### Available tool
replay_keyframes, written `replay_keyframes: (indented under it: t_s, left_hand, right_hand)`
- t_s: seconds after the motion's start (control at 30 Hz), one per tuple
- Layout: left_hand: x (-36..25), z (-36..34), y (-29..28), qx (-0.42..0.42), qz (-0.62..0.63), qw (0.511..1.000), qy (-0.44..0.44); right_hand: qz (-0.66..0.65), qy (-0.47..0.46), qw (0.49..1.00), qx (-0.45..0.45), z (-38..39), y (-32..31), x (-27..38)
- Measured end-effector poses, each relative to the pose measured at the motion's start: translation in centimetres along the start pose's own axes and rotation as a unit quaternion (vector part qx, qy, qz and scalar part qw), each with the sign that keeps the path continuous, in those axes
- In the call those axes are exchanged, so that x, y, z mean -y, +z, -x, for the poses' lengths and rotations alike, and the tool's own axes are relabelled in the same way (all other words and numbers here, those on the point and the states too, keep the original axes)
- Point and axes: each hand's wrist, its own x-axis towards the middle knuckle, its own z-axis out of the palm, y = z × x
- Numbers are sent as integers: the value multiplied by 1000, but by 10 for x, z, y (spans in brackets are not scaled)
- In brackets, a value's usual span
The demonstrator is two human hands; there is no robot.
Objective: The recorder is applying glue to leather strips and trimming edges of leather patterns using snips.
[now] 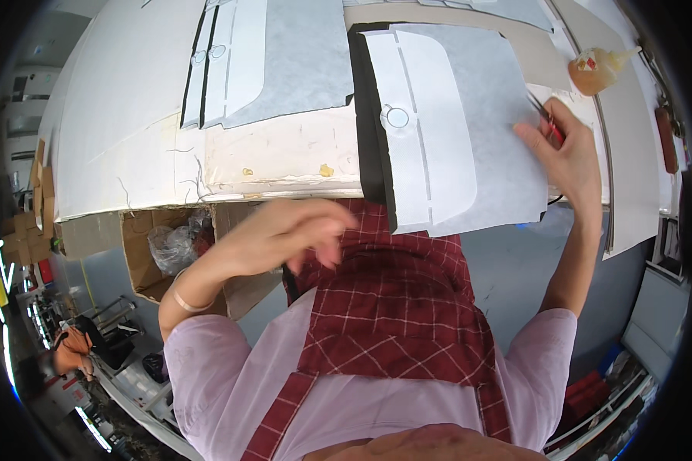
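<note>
Your right hand (570, 154) is the nearer one to the flat, pale grey panel with a black backing (501, 146), its thumb and forefinger reaching in over the panel's right side. From that hand the panel lies to the left, most of it spread between your two hands, and its slightly longer axis runs away from your body, tilted a little, with the near edge overhanging the cream-white worktable (284, 157) above your dark red checked apron (400, 307). Your right fingers are closed around a small tool with red handles and slim dark points (553, 132), the points directed away from you and a little left, over the panel's right margin. Your left hand (304, 232) sits in front of the apron, just left of the panel's near left corner and apart from it; its fingers look loosely bent, but the blur is heavy enough that you cannot tell whether they hold anything. On the panel, a white strip with a curved outer edge (450, 154) takes up the left part, and a small round ring (397, 117) lies close to the exposed black margin (the side facing away from your right hand). Further left on the worktable lie similar overlapping grey-and-white panels (304, 61), while an amber squeeze bottle with a pointed spout (592, 73) is beyond your right hand, well apart from the panel.
</note>
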Motion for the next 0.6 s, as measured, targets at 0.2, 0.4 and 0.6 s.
replay_keyframes:
  t_s: [0.2,0.4,0.6]
  left_hand:
    - [-27,-59,27,98,223,970,26]
    - [-117,-56,-40,-146,-95,925,337]
    - [-76,-12,-127,-244,-232,895,293]
  right_hand:
    - [14,29,999,-24,37,-6,0]
    - [-41,74,990,-111,56,-15,-29]
    - [-65,77,989,-106,52,-8,-31]
